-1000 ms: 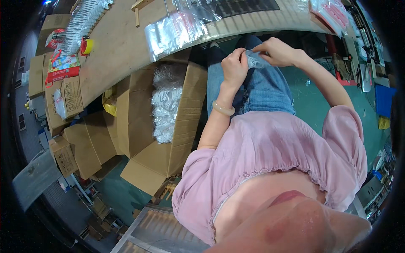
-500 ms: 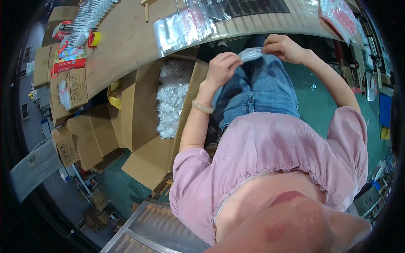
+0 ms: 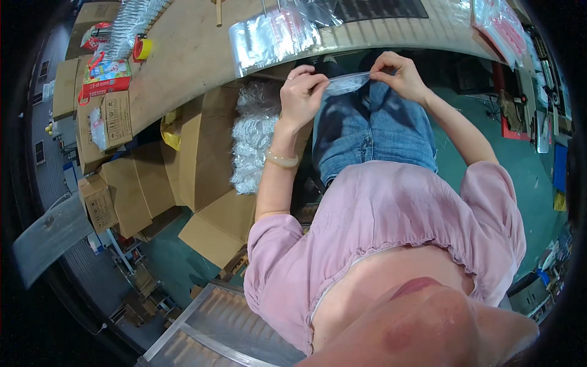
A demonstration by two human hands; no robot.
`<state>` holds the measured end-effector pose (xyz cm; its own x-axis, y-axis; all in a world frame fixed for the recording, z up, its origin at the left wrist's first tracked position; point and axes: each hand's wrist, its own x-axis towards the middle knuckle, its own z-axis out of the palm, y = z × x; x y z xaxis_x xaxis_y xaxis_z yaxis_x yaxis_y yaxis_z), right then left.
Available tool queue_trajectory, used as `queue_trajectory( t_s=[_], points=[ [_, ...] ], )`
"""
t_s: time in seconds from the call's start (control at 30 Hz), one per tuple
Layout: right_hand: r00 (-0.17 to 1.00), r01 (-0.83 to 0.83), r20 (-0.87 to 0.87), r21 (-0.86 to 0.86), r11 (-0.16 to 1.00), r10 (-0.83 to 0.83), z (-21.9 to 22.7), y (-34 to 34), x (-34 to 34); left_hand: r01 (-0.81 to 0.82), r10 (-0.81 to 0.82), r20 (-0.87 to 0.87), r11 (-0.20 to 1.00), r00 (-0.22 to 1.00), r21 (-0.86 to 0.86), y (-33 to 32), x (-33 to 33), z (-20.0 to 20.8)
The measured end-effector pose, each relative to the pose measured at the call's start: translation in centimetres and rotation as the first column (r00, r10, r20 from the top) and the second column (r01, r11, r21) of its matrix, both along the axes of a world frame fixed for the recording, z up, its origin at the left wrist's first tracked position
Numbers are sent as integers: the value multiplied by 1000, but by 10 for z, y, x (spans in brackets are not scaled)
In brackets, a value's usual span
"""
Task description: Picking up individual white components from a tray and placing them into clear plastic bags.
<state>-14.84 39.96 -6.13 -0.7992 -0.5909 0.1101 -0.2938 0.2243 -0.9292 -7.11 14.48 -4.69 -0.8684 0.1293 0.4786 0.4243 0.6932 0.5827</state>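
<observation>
Stretched between my two hands, above my lap, is a small clear plastic bag [image 3: 347, 84] with something whitish in it that I cannot make out. My left hand [image 3: 301, 95] pinches one end of its top edge between thumb and fingers. The other end of that edge is pinched by my right hand [image 3: 397, 74]. On the table just beyond my hands lies a stack of flat clear plastic bags [image 3: 263, 49]. An open cardboard box [image 3: 208, 147] to the left of my lap holds many filled clear bags [image 3: 252, 140], close by my left forearm.
The table edge [image 3: 379, 48] curves just beyond my hands. At the far left stand a roll of yellow tape [image 3: 142, 49], a red carton [image 3: 105, 88] and a long row of packed clear bags [image 3: 128, 27]. Reddish plastic packs [image 3: 502, 33] lie at the table's right end.
Both hands have shifted left with the bag, the left one slightly nearer to the box. The bag's top edge is now drawn out straight between them.
</observation>
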Motion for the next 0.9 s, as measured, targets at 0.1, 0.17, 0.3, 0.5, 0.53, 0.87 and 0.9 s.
queue_trajectory(
  t_s=[0.1,0.17,0.3,0.5,0.53,0.87,0.9],
  points=[
    [978,-95,185,-34,995,100,-14,-1,9,75,-59,-157,992,986,98,-5,9,-21],
    [947,-148,278,-61,987,159,-17,-7,13,-135,-38,306,840,951,525,12,34,-49],
    [877,-210,-378,253,945,296,-24,-21,19,-333,-90,550,712,830,618,30,48,-61],
    [922,-232,-271,182,956,275,-26,-62,31,-308,-45,524,764,851,567,37,45,-57],
    [918,-235,-279,184,954,280,-26,-62,31,-293,-25,507,791,862,538,36,46,-53],
    [938,-254,-209,135,958,278,-19,-26,21,-478,299,438,788,848,388,-30,86,3],
    [954,-203,-197,136,970,227,-25,-14,17,-565,388,437,711,811,418,-47,90,17]
  ],
)
